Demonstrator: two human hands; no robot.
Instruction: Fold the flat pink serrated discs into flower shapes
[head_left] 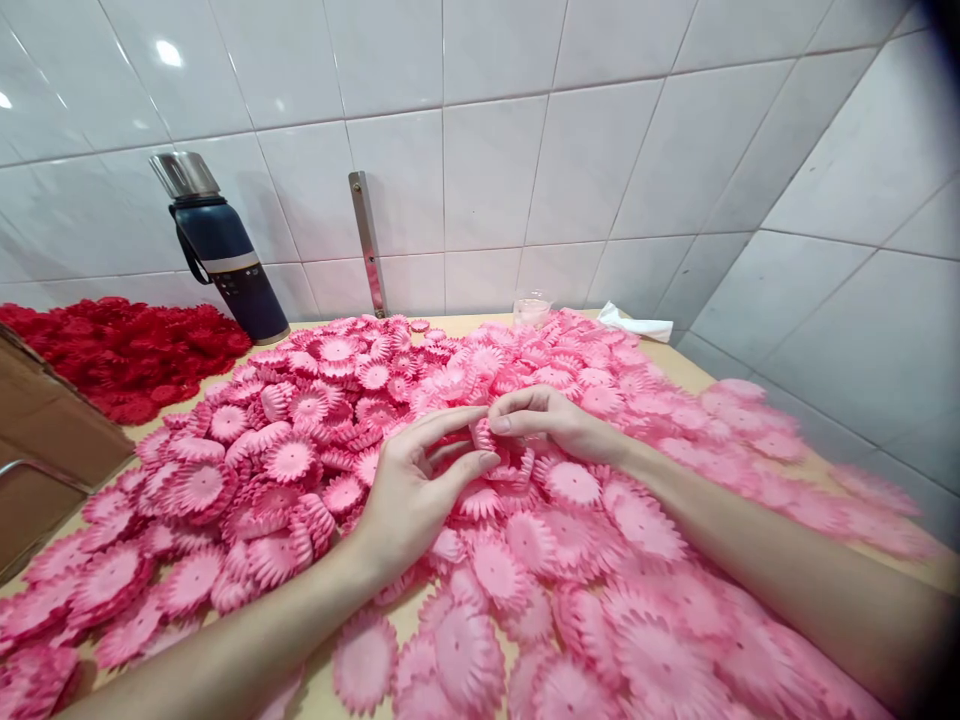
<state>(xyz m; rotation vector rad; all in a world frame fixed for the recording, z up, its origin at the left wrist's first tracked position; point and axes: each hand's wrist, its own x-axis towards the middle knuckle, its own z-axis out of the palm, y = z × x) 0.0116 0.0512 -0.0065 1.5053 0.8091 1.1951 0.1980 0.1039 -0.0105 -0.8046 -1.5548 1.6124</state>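
Note:
Both hands meet over the middle of a wide heap of pink scalloped fabric petal discs point(291, 460). Between their fingertips is a small pink petal piece point(482, 436), mostly covered by the fingers. My left hand point(420, 480) holds its left side, thumb below and fingers above. My right hand point(551, 418) pinches it from the right with thumb and forefinger. Beneath the hands lie more pink discs, several with a small hole in the centre. Whether the held piece is one layer or a stack, I cannot tell.
A pile of red petal discs point(142, 355) lies at the far left, beside a brown cardboard box point(56, 440). A dark blue thermos point(225, 255) stands near the tiled wall. At the back are a metal strip point(367, 245), a clear cup point(532, 308) and white tissue point(637, 325).

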